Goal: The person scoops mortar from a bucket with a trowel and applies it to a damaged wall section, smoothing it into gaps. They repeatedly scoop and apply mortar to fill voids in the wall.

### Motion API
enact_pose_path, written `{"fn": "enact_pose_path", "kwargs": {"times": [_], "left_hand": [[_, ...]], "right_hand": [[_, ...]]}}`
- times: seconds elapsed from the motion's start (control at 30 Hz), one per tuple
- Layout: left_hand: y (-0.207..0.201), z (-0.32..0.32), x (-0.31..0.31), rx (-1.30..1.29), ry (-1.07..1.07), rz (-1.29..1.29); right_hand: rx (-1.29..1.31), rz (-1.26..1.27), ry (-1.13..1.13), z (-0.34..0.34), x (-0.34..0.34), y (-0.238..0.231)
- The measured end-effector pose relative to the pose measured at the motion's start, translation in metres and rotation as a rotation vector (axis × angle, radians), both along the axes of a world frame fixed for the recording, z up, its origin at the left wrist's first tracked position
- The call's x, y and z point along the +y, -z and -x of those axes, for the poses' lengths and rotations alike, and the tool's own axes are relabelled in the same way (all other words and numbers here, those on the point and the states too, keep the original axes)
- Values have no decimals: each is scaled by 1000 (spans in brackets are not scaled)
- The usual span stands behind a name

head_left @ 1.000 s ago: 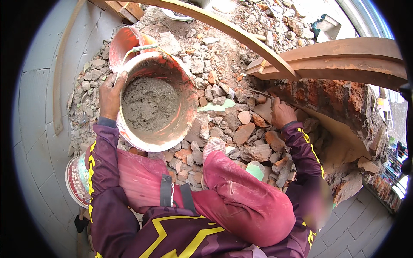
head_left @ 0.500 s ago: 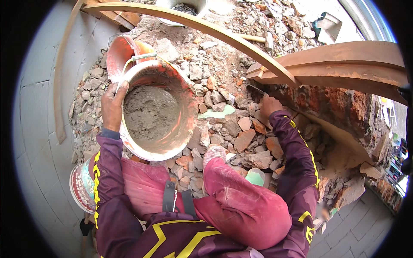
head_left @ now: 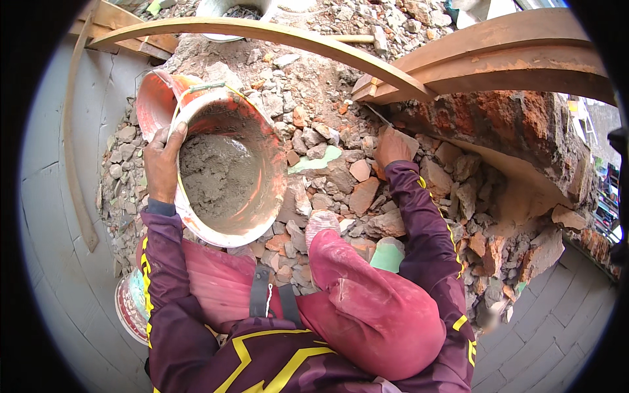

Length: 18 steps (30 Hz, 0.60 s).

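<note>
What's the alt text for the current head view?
A person's left grip holds a bucket of grey mortar at its left side, while the right grip, over broken rubble, holds a thin tool, mostly hidden. A curved wooden strip arches across the top; a rough brick wall stands at right.

From back here I've got the broken brick wall (head_left: 517,121), red and rough; rubble-strewn ground (head_left: 321,72) left of it, grey paving (head_left: 47,196) farther left, bright daylight showing to its right.
</note>
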<state>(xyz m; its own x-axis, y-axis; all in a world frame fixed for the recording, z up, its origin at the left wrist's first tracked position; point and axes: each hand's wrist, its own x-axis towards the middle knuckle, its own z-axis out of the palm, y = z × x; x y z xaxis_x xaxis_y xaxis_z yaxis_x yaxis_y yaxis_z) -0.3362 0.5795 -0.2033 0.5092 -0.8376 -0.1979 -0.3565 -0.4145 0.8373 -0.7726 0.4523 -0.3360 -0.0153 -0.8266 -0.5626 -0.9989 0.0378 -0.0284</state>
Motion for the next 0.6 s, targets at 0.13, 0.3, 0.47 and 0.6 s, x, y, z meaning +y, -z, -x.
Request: {"fn": "enact_pose_path", "kwargs": {"times": [0.13,0.3,0.47,0.6], "left_hand": [[0,-3,-5,86,18,22],[-3,-7,0,25,-17,-17],[-2,-13,4,46,-16,-2],[0,-21,6,56,0,-8]], "right_hand": [[16,26,19,1,3,-7],[18,104,-38,7,20,-30],[110,129,-44,17,46,-37],[77,124,-121,15,56,-44]]}}
